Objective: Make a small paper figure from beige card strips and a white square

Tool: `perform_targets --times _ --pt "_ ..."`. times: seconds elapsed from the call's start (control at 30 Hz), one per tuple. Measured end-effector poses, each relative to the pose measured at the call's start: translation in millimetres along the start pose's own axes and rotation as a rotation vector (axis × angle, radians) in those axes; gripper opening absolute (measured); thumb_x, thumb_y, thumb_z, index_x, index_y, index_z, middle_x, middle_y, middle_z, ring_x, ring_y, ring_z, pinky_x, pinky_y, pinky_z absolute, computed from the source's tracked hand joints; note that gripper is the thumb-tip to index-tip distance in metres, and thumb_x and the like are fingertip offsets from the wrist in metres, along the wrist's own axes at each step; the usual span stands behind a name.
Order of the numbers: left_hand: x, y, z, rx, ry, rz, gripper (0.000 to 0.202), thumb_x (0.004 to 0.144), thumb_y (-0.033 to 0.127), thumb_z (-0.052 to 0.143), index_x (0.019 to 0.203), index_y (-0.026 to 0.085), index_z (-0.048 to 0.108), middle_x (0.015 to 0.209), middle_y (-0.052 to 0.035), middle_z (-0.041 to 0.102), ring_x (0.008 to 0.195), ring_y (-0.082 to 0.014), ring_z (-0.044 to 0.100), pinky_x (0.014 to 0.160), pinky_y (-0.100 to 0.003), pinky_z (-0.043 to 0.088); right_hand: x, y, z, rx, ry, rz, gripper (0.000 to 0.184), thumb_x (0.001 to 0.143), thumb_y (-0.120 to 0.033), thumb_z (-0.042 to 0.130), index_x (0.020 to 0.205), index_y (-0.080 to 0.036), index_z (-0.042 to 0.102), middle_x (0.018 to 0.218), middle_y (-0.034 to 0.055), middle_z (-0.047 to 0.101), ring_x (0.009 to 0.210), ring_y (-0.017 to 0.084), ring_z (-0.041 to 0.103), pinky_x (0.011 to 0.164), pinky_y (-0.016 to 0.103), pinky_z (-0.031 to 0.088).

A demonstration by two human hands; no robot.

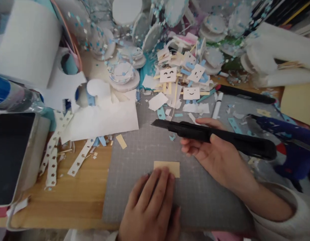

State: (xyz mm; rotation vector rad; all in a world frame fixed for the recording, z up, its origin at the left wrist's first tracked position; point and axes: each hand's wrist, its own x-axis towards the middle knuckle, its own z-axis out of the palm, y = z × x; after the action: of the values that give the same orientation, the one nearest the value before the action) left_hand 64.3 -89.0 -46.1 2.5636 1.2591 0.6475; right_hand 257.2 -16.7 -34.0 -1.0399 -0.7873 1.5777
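Note:
In my right hand [212,157] is a black utility knife [230,137], its dark blade pointing left above the grey cutting mat [135,187]. My left hand [152,204] lies flat, fingertips on the lower edge of a small tan paper rectangle [171,167] on the mat. The blade is apart from that paper. A smaller tan strip [121,141] lies farther left. Beyond the knife sit small paper figures with drawn faces, among them a smiling one [191,93] and a closed-eyed one [168,75].
A white sheet [102,120] overlaps the mat's left side. Star-punched strips [52,164] lie on the wooden table [82,197], near a boxy device [16,157]. A blue glue gun [295,140] is at right, behind it a dark pen [245,93]. White discs and scraps crowd the back.

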Motion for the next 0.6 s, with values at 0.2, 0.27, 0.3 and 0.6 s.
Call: perform_targets --times 0.2,0.27,0.3,0.6 --pt "3 1 2.3 -0.014 0.01 -0.011 0.041 0.085 0.029 0.053 0.118 0.008 0.063 0.124 -0.0105 0.064 0.119 -0.0219 0.051 0.111 -0.035 0.024 2 -3 1 0.035 -0.019 0.009 0.018 0.09 -0.032 0.056 0.108 -0.031 0.053 0.094 0.001 0.071 0.079 0.013 0.066 0.069 0.027 0.055" --pt "3 1 2.1 -0.01 0.009 -0.025 0.041 0.085 0.029 0.053 0.118 0.008 0.063 0.124 -0.0099 0.065 0.119 -0.0213 0.051 0.112 -0.035 0.023 2 -3 1 0.029 -0.005 -0.01 0.017 0.087 -0.028 0.061 0.101 -0.031 0.052 0.084 -0.0024 0.069 0.073 0.011 0.063 0.064 0.023 0.053" --pt "3 2 1.9 -0.008 0.005 -0.035 0.041 0.085 0.03 0.053 0.118 0.009 0.063 0.124 -0.0096 0.064 0.119 -0.021 0.051 0.112 -0.035 0.023 2 -3 2 0.023 0.003 -0.019 0.017 0.086 -0.027 0.062 0.099 -0.031 0.052 0.079 -0.0038 0.068 0.07 0.01 0.062 0.061 0.02 0.052" --pt "1 4 0.2 -0.016 0.005 -0.067 0.038 0.084 0.029 0.055 0.116 0.01 0.065 0.122 -0.0089 0.066 0.117 -0.0199 0.052 0.113 -0.034 0.022 -14 -7 3 -0.648 0.033 -0.313 0.025 0.09 -0.023 0.054 0.113 -0.034 0.052 0.079 -0.0042 0.072 0.047 0.009 0.06 0.044 0.021 0.048"
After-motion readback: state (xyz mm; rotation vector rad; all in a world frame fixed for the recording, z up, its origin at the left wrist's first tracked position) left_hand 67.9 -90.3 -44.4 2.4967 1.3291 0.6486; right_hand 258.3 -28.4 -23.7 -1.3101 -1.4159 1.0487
